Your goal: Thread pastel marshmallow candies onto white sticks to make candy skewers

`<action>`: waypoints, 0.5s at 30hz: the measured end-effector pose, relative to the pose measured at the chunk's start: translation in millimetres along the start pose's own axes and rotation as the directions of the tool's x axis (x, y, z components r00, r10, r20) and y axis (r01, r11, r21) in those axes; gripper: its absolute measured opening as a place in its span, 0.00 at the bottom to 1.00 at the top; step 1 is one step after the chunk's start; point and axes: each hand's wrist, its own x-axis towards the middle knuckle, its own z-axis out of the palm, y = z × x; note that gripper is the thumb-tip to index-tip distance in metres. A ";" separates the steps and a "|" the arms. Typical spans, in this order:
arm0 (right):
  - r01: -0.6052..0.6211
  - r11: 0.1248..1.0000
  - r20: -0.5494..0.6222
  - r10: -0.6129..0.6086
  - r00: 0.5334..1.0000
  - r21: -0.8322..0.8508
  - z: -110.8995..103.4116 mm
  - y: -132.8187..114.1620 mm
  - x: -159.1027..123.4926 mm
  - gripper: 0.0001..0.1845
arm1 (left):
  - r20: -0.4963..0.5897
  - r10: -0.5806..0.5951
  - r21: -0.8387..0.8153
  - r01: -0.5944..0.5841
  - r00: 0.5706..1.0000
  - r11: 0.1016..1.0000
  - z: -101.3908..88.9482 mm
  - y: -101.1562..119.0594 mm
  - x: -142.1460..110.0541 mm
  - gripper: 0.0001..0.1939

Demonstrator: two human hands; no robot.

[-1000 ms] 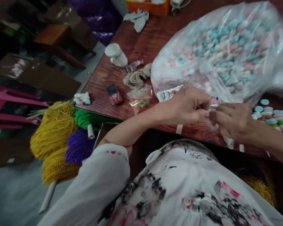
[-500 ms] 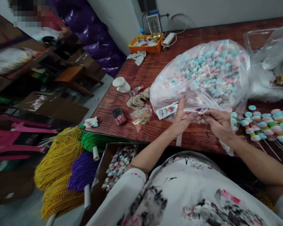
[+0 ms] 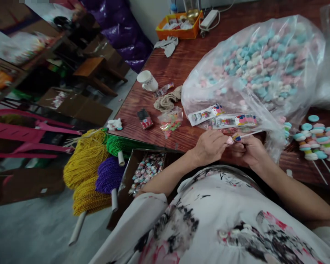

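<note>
Both my hands meet low over the table's front edge. My left hand [image 3: 210, 146] is closed, its fingertips at the pinkish-white end of a small printed wrapper [image 3: 238, 138] with blue on it. My right hand [image 3: 250, 148] pinches the same wrapper from the other side. A thin white stick [image 3: 252, 134] sticks out to the right above the right hand. What the wrapper contains is mostly hidden by the fingers. Just beyond the hands lie flat printed wrappers [image 3: 232, 120] against a large clear bag [image 3: 264, 66] of pink, blue and white marshmallows.
Marshmallow skewers [image 3: 323, 141] lie at the right. A mug [image 3: 147, 80], a beige cloth strip [image 3: 167, 100] and a small candy bag [image 3: 170, 121] stand left. Below the edge sit a box of wrapped sticks [image 3: 148, 170] and yellow cord bundles [image 3: 84, 161]. An orange tray [image 3: 178, 27] is behind.
The view has swung. My left hand had fingers raised half a second ago; now they are closed at the wrapper. Both hands have drawn nearer my body, and the white stick now shows.
</note>
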 end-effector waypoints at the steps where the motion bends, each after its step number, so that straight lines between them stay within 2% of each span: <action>1: -0.093 0.995 0.048 0.092 0.995 0.024 -2.0 5.4 1.9 0.10 | 0.020 0.037 0.115 -0.039 0.999 0.993 -0.9 1.7 -8.1 0.11; 3: -0.225 0.974 0.116 0.220 0.969 0.025 -3.0 19.4 5.5 0.08 | 0.076 0.073 0.259 -0.090 0.994 0.962 -3.6 5.8 -25.8 0.11; 6: -0.341 0.940 0.177 0.339 0.924 -0.018 6.3 43.6 9.4 0.09 | 0.144 0.040 0.301 -0.083 0.989 0.950 -13.8 12.1 -56.0 0.10; 8: -0.383 0.923 0.209 0.382 0.900 -0.039 16.6 56.7 10.4 0.10 | 0.190 -0.072 0.278 0.017 0.979 0.961 -30.3 14.1 -78.5 0.11; 9: -0.390 0.920 0.221 0.390 0.894 -0.049 21.1 61.2 10.5 0.11 | 0.216 -0.169 0.274 0.106 0.962 0.956 -42.7 13.5 -90.1 0.11; 10: -0.380 0.923 0.227 0.383 0.895 -0.062 24.5 63.9 10.2 0.13 | 0.251 -0.288 0.284 0.214 0.924 0.934 -57.6 11.7 -101.4 0.12; 11: -0.350 0.934 0.229 0.358 0.905 -0.076 26.3 65.0 9.8 0.16 | 0.290 -0.435 0.331 0.337 0.852 0.881 -74.3 8.6 -111.8 0.13; 12: -0.303 0.948 0.225 0.316 0.922 -0.093 26.4 64.8 9.3 0.19 | 0.317 -0.586 0.410 0.449 0.746 0.794 -91.6 4.2 -120.4 0.14; 13: -0.243 0.963 0.211 0.262 0.942 -0.113 25.0 63.5 8.6 0.22 | 0.363 -0.699 0.504 0.502 0.616 0.703 -108.0 -1.0 -126.3 0.13; 14: -0.178 0.975 0.189 0.201 0.961 -0.133 22.6 61.7 7.9 0.24 | 0.359 -0.791 0.623 0.505 0.495 0.598 -121.7 -6.6 -128.6 0.13; 15: -0.119 0.981 0.160 0.143 0.977 -0.152 19.7 59.8 7.2 0.23 | 0.328 -0.844 0.710 0.479 0.424 0.516 -131.2 -12.1 -126.7 0.13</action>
